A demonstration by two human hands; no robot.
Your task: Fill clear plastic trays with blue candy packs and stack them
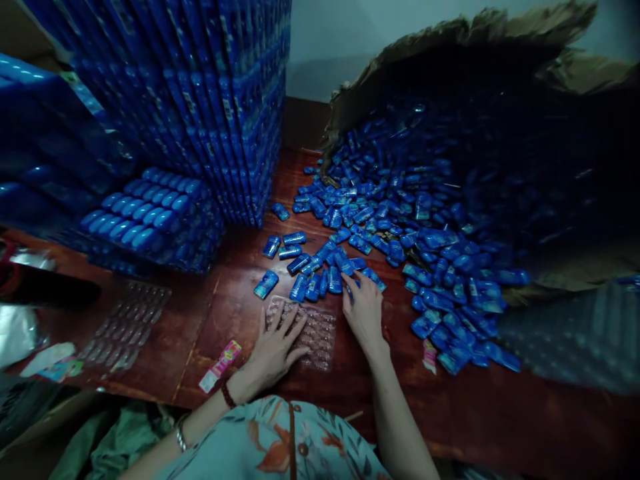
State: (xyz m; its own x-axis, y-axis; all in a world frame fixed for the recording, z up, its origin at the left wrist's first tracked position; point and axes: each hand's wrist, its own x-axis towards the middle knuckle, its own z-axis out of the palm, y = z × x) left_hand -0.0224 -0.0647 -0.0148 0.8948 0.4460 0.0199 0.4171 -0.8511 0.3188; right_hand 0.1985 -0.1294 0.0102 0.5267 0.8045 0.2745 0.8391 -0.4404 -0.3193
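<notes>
A clear plastic blister tray (320, 337) with rows of cavities lies on the table in front of me. My left hand (277, 347) rests over its left part, palm down with the fingers spread. To the right, my right hand (366, 310) reaches past the tray's upper right corner, fingers extended and slightly bent. Its fingertips are at a loose group of small blue containers (335, 280) with rounded ends and printed labels; I see none lifted. One more blue container (266, 284) lies just above my left fingertips.
A torn cardboard box (395, 57) spills blue containers (390, 193) from the right. Tall stacks of filled blue trays (225, 113) stand at the left. Another clear tray (131, 323) lies left, stacked trays (575, 333) right. Pink wrappers (220, 367) lie near the table (200, 320) edge.
</notes>
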